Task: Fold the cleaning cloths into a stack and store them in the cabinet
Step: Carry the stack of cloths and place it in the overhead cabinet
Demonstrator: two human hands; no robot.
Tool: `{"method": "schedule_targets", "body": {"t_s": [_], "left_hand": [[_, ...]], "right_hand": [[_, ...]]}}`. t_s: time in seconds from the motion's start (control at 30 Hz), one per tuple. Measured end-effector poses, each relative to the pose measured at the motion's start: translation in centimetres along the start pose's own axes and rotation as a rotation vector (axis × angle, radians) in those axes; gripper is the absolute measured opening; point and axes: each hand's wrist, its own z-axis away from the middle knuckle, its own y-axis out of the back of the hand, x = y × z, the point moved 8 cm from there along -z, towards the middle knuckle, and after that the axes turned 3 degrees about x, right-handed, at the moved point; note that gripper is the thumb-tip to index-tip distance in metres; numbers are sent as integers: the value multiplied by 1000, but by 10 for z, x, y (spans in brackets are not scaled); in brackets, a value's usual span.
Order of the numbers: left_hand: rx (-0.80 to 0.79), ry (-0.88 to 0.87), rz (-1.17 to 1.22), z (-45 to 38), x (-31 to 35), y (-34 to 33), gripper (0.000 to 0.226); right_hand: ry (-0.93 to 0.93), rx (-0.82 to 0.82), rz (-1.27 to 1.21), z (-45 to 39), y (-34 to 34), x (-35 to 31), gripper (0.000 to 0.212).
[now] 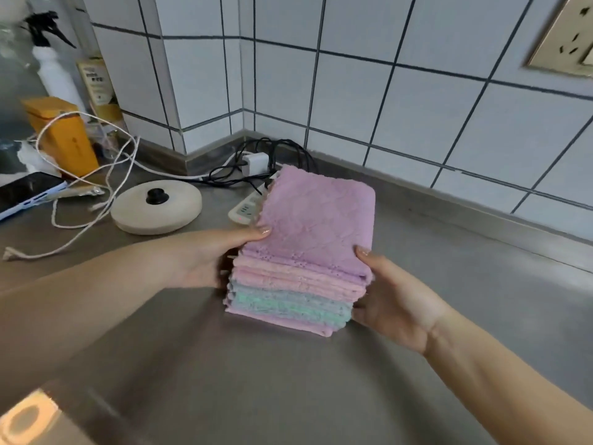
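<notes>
Both hands clasp the stack of folded cloths (301,261) from its sides, the left hand (205,256) with its thumb on the purple top cloth (316,223), the right hand (390,300) likewise. The stack's long axis runs away from the person toward the tiled wall (417,101), low over the grey tabletop (256,380). A round cream lid (157,205) lies to the left.

no legible text; box (94,79) print blurred

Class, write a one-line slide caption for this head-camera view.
Both hands, left hand and right hand, grip a stack of folded cloths over the steel counter.
</notes>
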Motion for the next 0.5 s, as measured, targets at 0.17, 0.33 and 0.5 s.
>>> {"method": "schedule_targets", "body": {"t_s": [0.17, 0.33, 0.5], "left_hand": [[-30, -8, 202, 16, 6, -7, 95], [-45, 59, 321, 45, 1, -19, 106], [-76, 85, 310, 77, -8, -51, 116]], "right_hand": [[-34, -70, -128, 9, -16, 0, 85], [-81, -158, -151, 41, -37, -11, 84], [-127, -203, -190, 90, -46, -14, 78]]}}
